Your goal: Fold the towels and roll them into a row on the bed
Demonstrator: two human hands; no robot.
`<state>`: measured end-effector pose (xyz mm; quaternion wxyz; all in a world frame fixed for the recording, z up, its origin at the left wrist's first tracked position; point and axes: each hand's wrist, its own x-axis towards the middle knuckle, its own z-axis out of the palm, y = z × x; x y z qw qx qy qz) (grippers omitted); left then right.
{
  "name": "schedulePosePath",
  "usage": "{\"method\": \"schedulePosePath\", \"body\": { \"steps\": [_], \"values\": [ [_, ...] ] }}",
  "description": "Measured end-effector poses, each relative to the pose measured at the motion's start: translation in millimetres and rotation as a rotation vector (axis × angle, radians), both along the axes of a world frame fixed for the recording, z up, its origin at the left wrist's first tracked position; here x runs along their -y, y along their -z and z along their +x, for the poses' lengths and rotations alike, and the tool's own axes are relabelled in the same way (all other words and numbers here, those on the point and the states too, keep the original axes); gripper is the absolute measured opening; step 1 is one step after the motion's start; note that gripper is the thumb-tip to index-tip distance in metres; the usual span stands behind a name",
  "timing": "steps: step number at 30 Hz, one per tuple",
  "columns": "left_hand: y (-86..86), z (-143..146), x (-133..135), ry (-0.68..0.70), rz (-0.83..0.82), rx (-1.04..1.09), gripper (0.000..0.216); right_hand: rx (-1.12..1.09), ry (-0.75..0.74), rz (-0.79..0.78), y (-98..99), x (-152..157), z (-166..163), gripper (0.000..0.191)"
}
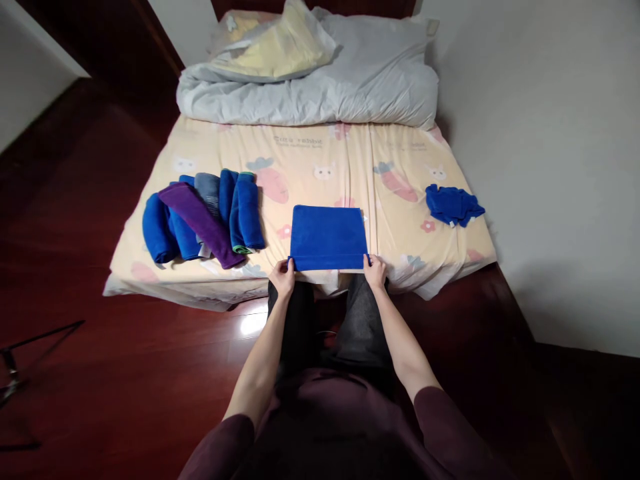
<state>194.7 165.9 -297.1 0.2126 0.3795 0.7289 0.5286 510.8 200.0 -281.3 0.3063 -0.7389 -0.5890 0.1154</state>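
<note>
A blue towel (327, 230) lies flat on the bed in front of me, its near edge turned over in a narrow strip. My left hand (283, 277) pinches the near left corner, and my right hand (375, 271) pinches the near right corner. To the left lies a group of rolled towels, several of them blue (159, 227), one grey (207, 193) and one purple (203, 225) resting across the others. A crumpled blue cloth (453, 205) with small white tags sits at the right side of the bed.
The bed (330, 170) has a yellow sheet with carrot and cat prints. At its far end are a rolled-back light quilt (310, 100) and a yellow pillow (280, 50). A white wall (560, 167) stands to the right. A thin black stand (15, 367) is on the dark red floor at left.
</note>
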Motion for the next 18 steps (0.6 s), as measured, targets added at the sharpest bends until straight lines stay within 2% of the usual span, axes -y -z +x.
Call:
{"method": "schedulePosePath", "body": {
  "steps": [4, 12, 18],
  "values": [
    [-1.2, 1.7, 0.7, -0.001, 0.003, -0.024, 0.034, 0.013, -0.009, -0.006, -0.8, 0.2, -0.2, 0.047],
    [9.3, 1.2, 1.1, 0.033, 0.017, -0.078, 0.032, 0.022, -0.007, 0.034, 2.0, 0.7, -0.2, 0.039],
    [7.3, -0.6, 3.0, 0.031, 0.08, -0.177, 0.029, 0.014, -0.034, 0.062, 1.1, 2.0, 3.5, 0.036]
  ]
}}
